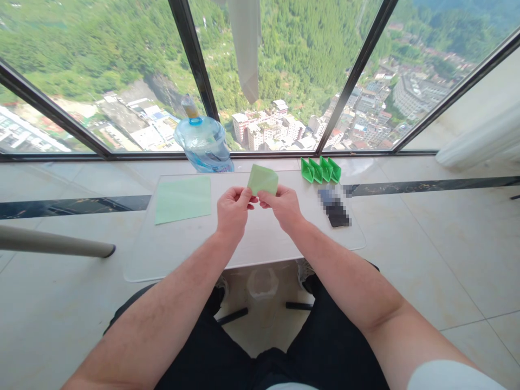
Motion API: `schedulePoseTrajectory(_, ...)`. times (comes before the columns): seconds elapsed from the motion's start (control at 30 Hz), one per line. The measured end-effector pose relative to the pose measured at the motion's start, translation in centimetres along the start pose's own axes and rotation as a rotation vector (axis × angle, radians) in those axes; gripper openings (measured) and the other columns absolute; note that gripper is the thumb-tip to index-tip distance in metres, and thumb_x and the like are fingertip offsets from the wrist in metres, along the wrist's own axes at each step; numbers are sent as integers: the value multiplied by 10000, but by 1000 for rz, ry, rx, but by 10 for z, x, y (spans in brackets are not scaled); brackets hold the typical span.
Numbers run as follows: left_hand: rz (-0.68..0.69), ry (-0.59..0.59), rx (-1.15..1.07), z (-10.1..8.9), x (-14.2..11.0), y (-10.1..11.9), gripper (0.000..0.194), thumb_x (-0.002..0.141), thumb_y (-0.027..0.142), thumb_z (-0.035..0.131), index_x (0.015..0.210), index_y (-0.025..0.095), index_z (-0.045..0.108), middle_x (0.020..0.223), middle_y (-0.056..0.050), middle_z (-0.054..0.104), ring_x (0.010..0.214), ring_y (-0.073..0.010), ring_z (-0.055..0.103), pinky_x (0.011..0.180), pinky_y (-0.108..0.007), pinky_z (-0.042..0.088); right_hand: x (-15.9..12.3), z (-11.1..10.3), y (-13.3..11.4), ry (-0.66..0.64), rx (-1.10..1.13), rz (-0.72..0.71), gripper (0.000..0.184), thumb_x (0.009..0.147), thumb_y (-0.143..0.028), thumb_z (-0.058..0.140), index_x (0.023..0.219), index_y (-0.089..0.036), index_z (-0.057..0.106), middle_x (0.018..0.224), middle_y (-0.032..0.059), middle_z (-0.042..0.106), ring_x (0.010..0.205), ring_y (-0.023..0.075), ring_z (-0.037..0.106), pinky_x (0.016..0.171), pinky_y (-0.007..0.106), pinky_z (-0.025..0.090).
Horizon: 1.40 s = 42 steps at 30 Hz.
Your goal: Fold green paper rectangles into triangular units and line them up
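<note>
A small piece of folded light green paper [263,179] is held up above the white table. My left hand [235,208] pinches its lower left corner between thumb and fingers. At the lower right edge, my right hand [282,205] grips the same paper, its thumb lying across the front. Some fingertips of both hands are hidden behind the paper. To the left, a larger flat green sheet [183,199] lies on the table. Several bright green folded paper shapes [320,170] stand in a row at the table's back right.
The low white table [260,246] spans in front of my knees. A partly blurred dark phone-like object [338,212] lies at its right. Behind the table, a large clear blue water jug [203,142] stands by the window. A grey pole [57,241] is at the left.
</note>
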<state>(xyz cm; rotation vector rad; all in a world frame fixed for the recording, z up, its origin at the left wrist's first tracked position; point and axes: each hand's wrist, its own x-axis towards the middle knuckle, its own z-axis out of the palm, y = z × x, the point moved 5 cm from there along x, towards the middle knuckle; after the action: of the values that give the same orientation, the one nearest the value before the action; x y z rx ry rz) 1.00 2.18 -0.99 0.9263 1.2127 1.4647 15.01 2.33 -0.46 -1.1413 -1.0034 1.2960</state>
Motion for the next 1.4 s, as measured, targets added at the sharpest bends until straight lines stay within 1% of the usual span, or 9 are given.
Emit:
schedulePoseTrajectory(0.17,-30,76,-26,-4,1,0,266,773,394,736,758,168,598,646,-16,665,595,-145,655,549,-249,493,2,-5,1,66,-51,-19,376,634,-474,846,579,-194,601,550,-10,628,558,129,570,603,290,491)
schedulePoseTrajectory(0.37,-29,135,-37,-10,5,-1,197,779,335,705,760,168,602,640,-15,663,594,-141,652,558,-251,493,2,-2,4,22,-28,30,392,643,-545,828,667,-180,686,652,47,715,599,161,652,630,312,550)
schedulePoseTrajectory(0.5,-41,100,-37,-12,6,-3,213,773,348,709,757,169,595,652,-18,669,589,-137,648,570,-255,493,2,-1,2,-19,-20,27,395,656,-545,824,721,-173,707,691,51,727,664,183,695,662,315,566)
schedulePoseTrajectory(0.57,-51,73,-38,-10,5,-5,232,768,362,719,761,167,594,666,-22,677,595,-136,648,585,-259,497,3,-3,1,18,-22,-3,385,653,-535,829,724,-179,700,675,30,708,675,183,697,658,304,559)
schedulePoseTrajectory(0.73,-102,67,-66,-9,1,-6,247,760,361,733,761,160,589,666,-21,671,585,-123,634,602,-262,500,5,-9,-1,110,-33,-69,371,686,-538,798,682,-189,672,615,4,654,613,159,646,631,302,536)
schedulePoseTrajectory(0.87,-138,-6,-98,-5,-3,-6,308,739,402,773,758,166,576,663,-11,657,592,-122,631,619,-268,503,5,-7,-1,30,-9,-39,394,660,-537,812,818,-190,711,750,15,697,677,154,622,660,308,525)
schedulePoseTrajectory(0.97,-134,-58,-104,-2,-7,-8,342,721,431,797,757,167,582,660,-11,655,602,-127,634,624,-272,502,6,-7,-2,22,-36,-35,368,649,-513,822,761,-192,683,695,-15,640,661,137,560,624,282,470)
schedulePoseTrajectory(1.13,-122,-26,-96,-1,-10,-12,353,713,439,805,752,168,584,655,-11,659,606,-129,636,619,-268,495,5,-12,-3,130,-63,-91,351,683,-478,802,628,-194,604,589,-47,507,577,98,424,541,254,359)
schedulePoseTrajectory(1.4,-139,20,-144,-3,-10,-13,342,707,422,804,751,170,576,644,0,643,608,-121,626,611,-256,484,3,-14,-3,191,-173,-119,383,710,-563,757,685,-198,642,629,-23,563,605,124,472,561,267,389)
